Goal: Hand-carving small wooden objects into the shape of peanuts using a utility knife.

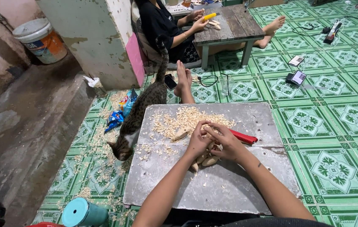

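Left hand (197, 141): closed around a pale carved wooden piece (207, 145), fingers curled over its top, near the middle of the surface (229, 189).
Right hand (226, 141): closed too, fingers wrapped against the same piece from the other side; both hands touch each other. I cannot tell whether it also holds a blade.
Finished pieces (206, 160): a few small pale carved shapes lying just below the hands, touching one another.
Loose piece (181, 133): one more pale shape lying left of the hands, at the edge of the shavings.
Red tool (243, 137): red-handled, flat on the surface just right of the right hand.
Shavings (179, 120): thick pile toward the far left part of the surface, spilling off onto the floor (334, 126).
Cat (139, 120): tabby, standing at the left edge of the surface, head low by the shavings.
Risk: the cat could step up and nudge the hands or scatter the small pieces; the piece is small and gripped tight, so a slip would likely bring fingers together hard.
Surface: grey slab, low, worn, with small holes near the right edge.
Room: green patterned tiles; another person (166, 25) sits at a low wooden table (233, 25) beyond; orange bucket (40, 40) far left; teal cylinder (82, 213) near the front left corner.
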